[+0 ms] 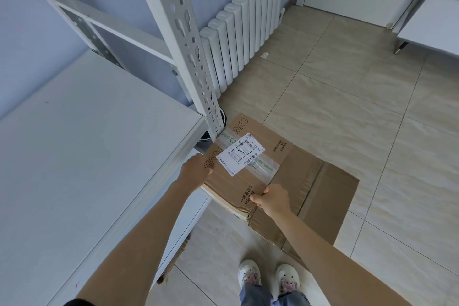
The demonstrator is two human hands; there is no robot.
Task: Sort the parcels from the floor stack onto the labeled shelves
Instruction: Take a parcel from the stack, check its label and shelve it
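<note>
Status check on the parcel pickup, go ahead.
Left hand and right hand grip the labelled brown cardboard parcel. It sits atop a larger cardboard box. White slotted shelf post close at its far corner.

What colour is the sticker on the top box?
The shipping label is white with black print and barcodes, seen best in the head view.

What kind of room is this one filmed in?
Probably a small parcel storeroom in an ordinary building, not a warehouse: white metal shelving, cardboard boxes on a tiled floor, one with a shipping label, and a wall radiator.
</note>
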